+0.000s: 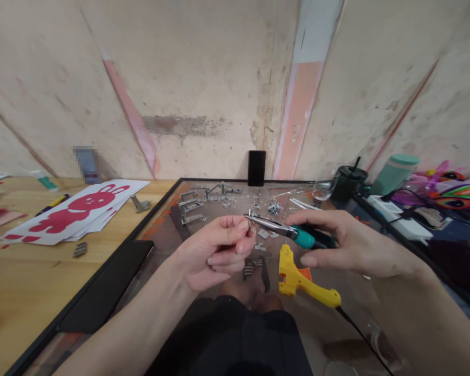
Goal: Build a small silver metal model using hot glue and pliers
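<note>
My left hand [221, 250] is closed in a pinch above the glass tabletop, its thumb and forefinger around a tiny piece that is mostly hidden. In my right hand [348, 243] are needle-nose pliers [303, 237] with teal and black handles. Their jaws point left and meet the small piece at my left fingertips. Below the pliers, a yellow glue gun [305, 284] lies on the glass with its cord trailing toward me. Small grey metal-looking parts [191, 209] stand and lie beyond my left hand, and a little heap of bits [274, 209] sits behind the pliers.
A black phone [256, 168] leans on the wall. Left, on the wooden table [113, 271], lie sheets with a red rabbit figure [82, 209]. A dark cup [348, 183], a green-lidded container [395, 175] and a white power strip [399, 216] stand right. A black slab [109, 284] lies at the glass's left edge.
</note>
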`<state>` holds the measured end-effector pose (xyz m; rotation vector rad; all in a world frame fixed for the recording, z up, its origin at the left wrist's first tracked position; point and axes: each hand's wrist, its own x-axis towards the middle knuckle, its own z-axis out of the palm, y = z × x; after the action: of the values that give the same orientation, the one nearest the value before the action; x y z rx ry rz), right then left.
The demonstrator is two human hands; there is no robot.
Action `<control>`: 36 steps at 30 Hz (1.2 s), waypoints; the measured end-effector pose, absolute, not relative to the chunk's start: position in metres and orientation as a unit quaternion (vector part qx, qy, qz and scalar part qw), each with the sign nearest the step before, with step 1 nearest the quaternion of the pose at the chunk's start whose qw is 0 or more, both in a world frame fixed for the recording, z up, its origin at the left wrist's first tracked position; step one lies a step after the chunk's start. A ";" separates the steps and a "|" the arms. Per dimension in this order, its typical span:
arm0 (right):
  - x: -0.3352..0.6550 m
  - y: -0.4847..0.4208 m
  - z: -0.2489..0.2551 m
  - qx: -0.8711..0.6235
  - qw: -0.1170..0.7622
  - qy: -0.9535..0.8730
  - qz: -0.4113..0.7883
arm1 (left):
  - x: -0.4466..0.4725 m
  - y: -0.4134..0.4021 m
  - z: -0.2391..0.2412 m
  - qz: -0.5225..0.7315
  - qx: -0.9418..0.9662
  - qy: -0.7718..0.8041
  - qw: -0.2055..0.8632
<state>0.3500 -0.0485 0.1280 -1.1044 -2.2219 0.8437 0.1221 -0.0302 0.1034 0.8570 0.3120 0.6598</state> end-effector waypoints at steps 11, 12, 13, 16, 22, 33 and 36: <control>0.350 -0.052 0.133 -0.418 0.258 -0.815 0.308 | 0.120 -0.032 0.107 0.306 0.430 0.170 0.832; 0.350 -0.052 0.133 -0.419 0.258 -0.815 0.305 | 0.120 -0.032 0.107 0.309 0.434 0.171 0.829; 0.350 -0.052 0.133 -0.420 0.260 -0.815 0.303 | 0.121 -0.032 0.107 0.314 0.439 0.175 0.824; 0.350 -0.051 0.131 -0.429 0.264 -0.813 0.292 | 0.122 -0.032 0.108 0.329 0.457 0.198 0.802; 0.351 -0.050 0.131 -0.450 0.261 -0.812 0.265 | 0.120 -0.032 0.108 0.361 0.493 0.241 0.754; 0.355 -0.047 0.131 -0.443 0.244 -0.815 0.284 | 0.120 -0.029 0.104 0.334 0.455 0.141 0.813; 0.354 -0.048 0.132 -0.441 0.239 -0.812 0.298 | 0.120 -0.030 0.103 0.332 0.437 0.131 0.825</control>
<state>0.3539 -0.0481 0.1318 -1.2076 -2.2248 0.8149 0.1204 -0.0303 0.1032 0.9290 0.2785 0.7062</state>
